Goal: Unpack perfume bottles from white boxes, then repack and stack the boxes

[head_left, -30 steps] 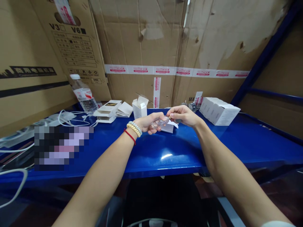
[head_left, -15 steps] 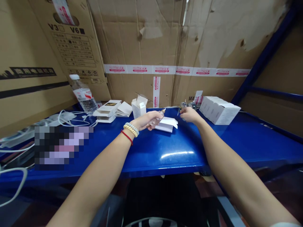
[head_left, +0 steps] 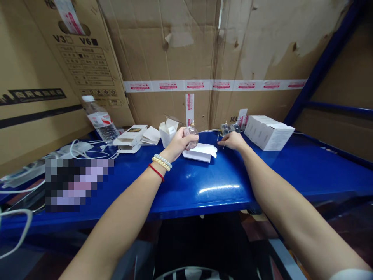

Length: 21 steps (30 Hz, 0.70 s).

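My left hand (head_left: 180,143) is closed around a round clear glass perfume bottle (head_left: 192,137) with pinkish contents and a gold neck. The bottle is upright over the white carton (head_left: 199,152) lying on its side on the blue table. Farther right, the fingers of my right hand (head_left: 232,140) are pinched together; a thin dark piece shows at the fingertips, too small to name. Just behind that hand stand two darker glass bottles (head_left: 224,127), partly covered by it. Left of the held bottle stands an opened white box (head_left: 168,131).
A row of white boxes (head_left: 269,133) stands at the right. Flattened white cartons (head_left: 132,137), a water bottle (head_left: 101,120) and white cables (head_left: 87,155) lie or stand on the left. Large cardboard (head_left: 171,105) walls the back of the blue table (head_left: 221,177).
My left hand has turned the perfume bottle from tilted to upright, its round side now showing. My right hand has moved slightly, staying by the dark bottles. The view has shifted a little.
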### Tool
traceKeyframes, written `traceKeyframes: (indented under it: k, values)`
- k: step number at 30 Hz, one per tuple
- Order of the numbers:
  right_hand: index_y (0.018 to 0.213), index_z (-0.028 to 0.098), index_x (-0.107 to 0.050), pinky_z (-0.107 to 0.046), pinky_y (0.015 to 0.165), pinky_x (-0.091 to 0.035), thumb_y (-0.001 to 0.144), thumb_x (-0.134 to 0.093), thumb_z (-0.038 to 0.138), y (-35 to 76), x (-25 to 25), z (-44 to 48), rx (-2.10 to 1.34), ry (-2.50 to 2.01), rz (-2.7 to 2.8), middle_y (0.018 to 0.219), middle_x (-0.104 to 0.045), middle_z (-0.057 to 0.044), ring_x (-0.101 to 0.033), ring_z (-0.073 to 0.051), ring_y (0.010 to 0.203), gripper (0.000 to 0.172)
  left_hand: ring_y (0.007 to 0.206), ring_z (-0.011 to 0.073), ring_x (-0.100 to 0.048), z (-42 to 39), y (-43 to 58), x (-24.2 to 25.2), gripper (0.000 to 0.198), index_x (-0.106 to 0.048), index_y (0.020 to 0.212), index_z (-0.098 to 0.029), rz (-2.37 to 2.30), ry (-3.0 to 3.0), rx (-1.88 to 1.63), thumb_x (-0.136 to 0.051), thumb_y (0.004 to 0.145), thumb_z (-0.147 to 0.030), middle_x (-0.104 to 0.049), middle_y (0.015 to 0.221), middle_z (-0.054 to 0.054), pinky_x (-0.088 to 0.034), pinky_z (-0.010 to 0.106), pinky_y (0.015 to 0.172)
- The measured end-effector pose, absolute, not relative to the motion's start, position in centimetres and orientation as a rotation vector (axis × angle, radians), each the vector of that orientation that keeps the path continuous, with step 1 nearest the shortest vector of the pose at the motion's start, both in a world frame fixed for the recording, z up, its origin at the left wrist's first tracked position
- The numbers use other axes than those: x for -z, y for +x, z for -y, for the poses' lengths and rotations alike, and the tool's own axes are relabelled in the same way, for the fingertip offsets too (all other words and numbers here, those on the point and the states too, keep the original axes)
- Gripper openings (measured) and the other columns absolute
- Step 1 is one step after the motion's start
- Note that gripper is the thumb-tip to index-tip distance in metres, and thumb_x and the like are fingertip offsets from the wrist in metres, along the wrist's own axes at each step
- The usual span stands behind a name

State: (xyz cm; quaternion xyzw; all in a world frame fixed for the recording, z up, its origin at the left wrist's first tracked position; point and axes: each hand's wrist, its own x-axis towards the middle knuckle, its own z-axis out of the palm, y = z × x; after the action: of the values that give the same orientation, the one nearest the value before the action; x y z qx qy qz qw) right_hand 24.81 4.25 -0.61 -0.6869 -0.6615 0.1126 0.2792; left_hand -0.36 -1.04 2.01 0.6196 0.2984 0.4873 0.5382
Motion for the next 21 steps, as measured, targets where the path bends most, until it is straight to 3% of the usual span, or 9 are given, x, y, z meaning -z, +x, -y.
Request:
traceKeyframes:
  k: [3,5,10,14,18,21]
  values:
    - [0.071,0.014,-0.071,-0.03,0.07,-0.044,0.081,-0.065,0.043,25.1,0.5,-4.4,-0.093,-1.81,1.573,0.072,-0.069,-0.01,-0.063,-0.021,0.072,0.031,0.05,0.0057,-0.044,0.9,-0.3,-1.9,0.035,-0.041,0.085,-0.021,-0.723,1.485,-1.169,-0.071,0.068,-0.026,-0.049,0.062,-0.007,-0.029,0.023,0.049]
    - [0.073,0.013,-0.071,-0.03,0.072,-0.044,0.086,-0.058,0.037,25.0,0.9,-4.9,0.028,-1.797,1.492,0.075,-0.07,-0.011,-0.063,-0.021,0.074,0.03,0.052,0.0058,-0.046,0.7,-0.2,-1.7,0.037,-0.042,0.088,-0.02,-0.743,1.484,-1.194,-0.073,0.068,-0.025,-0.05,0.065,-0.006,-0.031,0.022,0.05]
    - [0.076,0.013,-0.071,-0.029,0.076,-0.047,0.081,-0.063,0.028,24.0,3.0,-6.4,0.144,-1.653,1.7,0.082,-0.07,-0.01,-0.062,-0.019,0.077,0.018,0.058,0.0064,-0.05,0.3,0.0,-1.2,0.044,-0.044,0.093,-0.019,-0.747,1.491,-1.214,-0.077,0.065,-0.024,-0.053,0.07,-0.005,-0.037,0.022,0.056]
    - [0.08,0.013,-0.073,-0.029,0.08,-0.047,0.079,-0.067,0.028,23.6,4.1,-6.5,0.14,-1.651,1.882,0.089,-0.07,-0.011,-0.062,-0.018,0.081,0.016,0.059,0.0064,-0.049,0.3,-0.2,-1.3,0.041,-0.045,0.092,-0.019,-0.762,1.501,-1.22,-0.076,0.066,-0.024,-0.053,0.069,-0.005,-0.038,0.023,0.058]
    - [0.088,0.012,-0.074,-0.028,0.078,-0.047,0.088,-0.057,0.038,23.9,3.8,-5.7,0.023,-1.708,1.86,0.091,-0.072,-0.011,-0.064,-0.019,0.084,0.031,0.059,0.0067,-0.049,0.5,-0.3,-1.6,0.039,-0.046,0.091,-0.019,-0.787,1.514,-1.239,-0.076,0.067,-0.023,-0.051,0.068,-0.005,-0.038,0.023,0.058]
    - [0.092,0.013,-0.074,-0.025,0.076,-0.047,0.086,-0.056,0.03,24.5,3.4,-5.2,-0.126,-1.795,1.765,0.089,-0.074,-0.009,-0.066,-0.018,0.083,0.026,0.059,0.007,-0.049,0.7,-0.3,-1.7,0.038,-0.046,0.09,-0.019,-0.781,1.526,-1.231,-0.076,0.068,-0.024,-0.051,0.067,-0.005,-0.039,0.023,0.058]
